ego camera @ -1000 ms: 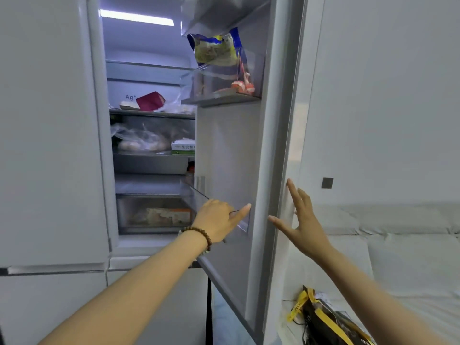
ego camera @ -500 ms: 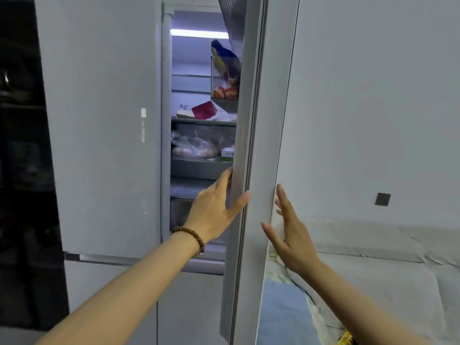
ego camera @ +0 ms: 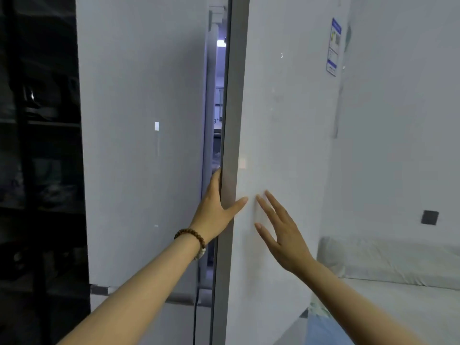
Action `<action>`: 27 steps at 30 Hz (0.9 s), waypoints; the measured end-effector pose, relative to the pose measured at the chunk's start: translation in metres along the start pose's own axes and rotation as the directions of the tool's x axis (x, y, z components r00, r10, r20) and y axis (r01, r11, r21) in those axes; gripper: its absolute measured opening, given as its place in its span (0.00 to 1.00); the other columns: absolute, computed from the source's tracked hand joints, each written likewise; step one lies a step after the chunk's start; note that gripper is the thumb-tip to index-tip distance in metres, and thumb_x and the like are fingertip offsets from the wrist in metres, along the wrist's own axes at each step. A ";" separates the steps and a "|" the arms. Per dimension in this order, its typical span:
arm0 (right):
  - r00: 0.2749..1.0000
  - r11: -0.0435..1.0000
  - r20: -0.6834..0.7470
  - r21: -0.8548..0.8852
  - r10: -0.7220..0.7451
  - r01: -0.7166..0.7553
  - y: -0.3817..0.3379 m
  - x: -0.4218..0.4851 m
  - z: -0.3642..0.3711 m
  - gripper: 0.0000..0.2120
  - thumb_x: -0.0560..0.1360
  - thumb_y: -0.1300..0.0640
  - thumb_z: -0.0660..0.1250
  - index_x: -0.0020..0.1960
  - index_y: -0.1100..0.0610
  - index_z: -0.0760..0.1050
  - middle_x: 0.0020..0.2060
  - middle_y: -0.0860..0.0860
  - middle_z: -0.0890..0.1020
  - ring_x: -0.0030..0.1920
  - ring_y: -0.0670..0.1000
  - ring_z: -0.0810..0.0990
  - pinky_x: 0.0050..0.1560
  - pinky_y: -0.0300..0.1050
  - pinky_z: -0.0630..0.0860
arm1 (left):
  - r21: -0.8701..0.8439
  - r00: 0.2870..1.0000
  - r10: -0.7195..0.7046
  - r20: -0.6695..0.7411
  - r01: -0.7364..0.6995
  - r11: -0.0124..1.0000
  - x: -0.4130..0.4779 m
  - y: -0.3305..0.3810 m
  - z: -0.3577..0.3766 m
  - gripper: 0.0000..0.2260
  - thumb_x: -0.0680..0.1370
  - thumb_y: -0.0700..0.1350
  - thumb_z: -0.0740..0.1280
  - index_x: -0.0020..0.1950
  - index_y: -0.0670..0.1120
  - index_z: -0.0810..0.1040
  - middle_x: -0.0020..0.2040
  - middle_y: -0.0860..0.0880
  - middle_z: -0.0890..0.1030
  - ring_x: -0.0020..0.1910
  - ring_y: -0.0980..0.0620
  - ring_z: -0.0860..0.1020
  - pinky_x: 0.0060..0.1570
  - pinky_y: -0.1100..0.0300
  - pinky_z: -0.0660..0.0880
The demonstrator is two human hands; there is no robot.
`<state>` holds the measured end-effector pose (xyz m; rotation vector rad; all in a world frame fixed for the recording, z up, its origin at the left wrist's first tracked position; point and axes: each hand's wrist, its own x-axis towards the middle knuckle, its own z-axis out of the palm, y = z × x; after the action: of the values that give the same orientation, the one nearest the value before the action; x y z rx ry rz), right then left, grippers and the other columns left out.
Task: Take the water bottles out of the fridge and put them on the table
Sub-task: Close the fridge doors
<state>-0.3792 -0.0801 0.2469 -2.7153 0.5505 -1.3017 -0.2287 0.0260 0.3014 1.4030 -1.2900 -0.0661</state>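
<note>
No water bottle is in view. The white fridge's right door [ego camera: 286, 120] stands almost closed, leaving a narrow lit gap [ego camera: 217, 108] beside the closed left door [ego camera: 144, 145]. My left hand [ego camera: 216, 210], with a bead bracelet on the wrist, holds the right door's grey edge: fingers behind it, thumb on the front. Beside that thumb, my right hand [ego camera: 278, 232] lies flat on the door's front with its fingers spread, holding nothing. The fridge's inside is nearly all hidden.
A dark shelving unit [ego camera: 37, 145] stands left of the fridge. A white cushioned seat or bed [ego camera: 398, 270] runs along the right wall under a dark wall plate [ego camera: 430, 217]. A blue label [ego camera: 333, 47] sticks to the door's upper right.
The right fridge door has swung from wide open to nearly closed. My left hand moved from the door shelf to the door's edge, and my right hand came to lie flat on its front.
</note>
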 end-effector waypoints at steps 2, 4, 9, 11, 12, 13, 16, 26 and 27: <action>1.000 0.999 0.010 -0.038 -0.007 0.007 0.007 0.015 0.020 0.28 0.78 0.38 0.50 0.74 0.36 0.44 0.76 0.36 0.45 0.75 0.36 0.45 0.71 0.35 0.46 | -0.006 1.000 -0.003 -0.015 0.003 1.000 0.017 -0.021 -0.009 0.40 0.72 0.57 0.68 0.74 0.57 0.44 0.76 0.54 0.54 0.74 0.50 0.56 0.70 0.48 0.61; 0.999 0.993 0.018 -0.114 -0.029 0.031 0.016 0.031 0.040 0.29 0.78 0.38 0.51 0.75 0.37 0.43 0.76 0.39 0.45 0.76 0.41 0.44 0.74 0.41 0.45 | 0.026 0.999 0.001 -0.033 -0.001 1.000 0.034 -0.041 -0.012 0.39 0.73 0.57 0.66 0.74 0.57 0.42 0.76 0.55 0.52 0.75 0.51 0.55 0.69 0.50 0.61; 0.993 0.962 -0.022 -0.252 -0.119 0.109 0.047 0.068 0.085 0.27 0.79 0.40 0.49 0.76 0.43 0.47 0.78 0.45 0.48 0.77 0.49 0.44 0.76 0.52 0.44 | 0.231 0.977 0.171 -0.126 -0.139 0.963 0.070 -0.088 -0.008 0.38 0.74 0.59 0.62 0.72 0.61 0.36 0.76 0.54 0.46 0.74 0.55 0.52 0.69 0.54 0.62; 0.990 0.952 -0.030 -0.282 -0.135 0.121 0.062 0.082 0.101 0.27 0.80 0.41 0.49 0.77 0.45 0.49 0.78 0.47 0.49 0.78 0.51 0.45 0.75 0.53 0.45 | 0.396 0.959 0.238 -0.153 -0.161 0.904 0.083 -0.109 -0.006 0.38 0.75 0.61 0.58 0.70 0.61 0.31 0.76 0.55 0.39 0.74 0.59 0.43 0.73 0.55 0.51; 0.990 0.948 -0.036 -0.294 -0.137 0.121 0.070 0.089 0.108 0.27 0.80 0.41 0.49 0.77 0.46 0.50 0.78 0.48 0.50 0.78 0.52 0.46 0.75 0.54 0.45 | 0.499 0.951 0.261 -0.163 -0.149 0.854 0.092 -0.120 -0.006 0.37 0.75 0.63 0.55 0.70 0.61 0.29 0.75 0.57 0.36 0.73 0.59 0.38 0.74 0.54 0.45; 0.989 0.943 -0.041 -0.309 -0.141 0.122 0.078 0.096 0.114 0.28 0.80 0.41 0.49 0.77 0.47 0.51 0.78 0.48 0.50 0.78 0.52 0.46 0.75 0.55 0.46 | 0.599 0.945 0.279 -0.170 -0.126 0.791 0.102 -0.130 -0.007 0.35 0.75 0.64 0.51 0.70 0.60 0.28 0.74 0.57 0.32 0.73 0.58 0.34 0.73 0.54 0.39; 0.982 0.914 -0.039 -0.373 -0.186 0.159 0.102 0.116 0.128 0.28 0.79 0.41 0.49 0.76 0.49 0.53 0.77 0.50 0.53 0.77 0.53 0.49 0.74 0.57 0.48 | 0.808 0.931 0.336 -0.143 -0.086 0.583 0.132 -0.157 -0.009 0.30 0.77 0.64 0.43 0.74 0.55 0.35 0.74 0.53 0.30 0.74 0.50 0.35 0.72 0.51 0.34; 0.937 0.810 -0.064 -0.525 -0.344 0.261 0.164 0.158 0.165 0.26 0.78 0.44 0.55 0.74 0.51 0.61 0.75 0.51 0.57 0.77 0.53 0.49 0.75 0.54 0.48 | 0.886 0.945 0.301 -0.130 -0.026 0.464 0.197 -0.217 0.013 0.29 0.78 0.64 0.41 0.75 0.53 0.41 0.76 0.51 0.37 0.75 0.46 0.42 0.72 0.47 0.38; 0.930 0.807 -0.079 -0.528 -0.358 0.266 0.165 0.159 0.167 0.26 0.78 0.44 0.56 0.74 0.51 0.61 0.75 0.51 0.57 0.77 0.53 0.50 0.75 0.54 0.49 | 0.884 0.944 0.304 -0.131 -0.027 0.467 0.199 -0.220 0.014 0.30 0.78 0.64 0.41 0.76 0.53 0.41 0.76 0.51 0.37 0.75 0.46 0.42 0.72 0.47 0.39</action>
<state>-0.2070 -0.3038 0.2209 -3.2561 0.5397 -1.6995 -0.0227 -0.1824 0.2575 2.0292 -1.2453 1.0658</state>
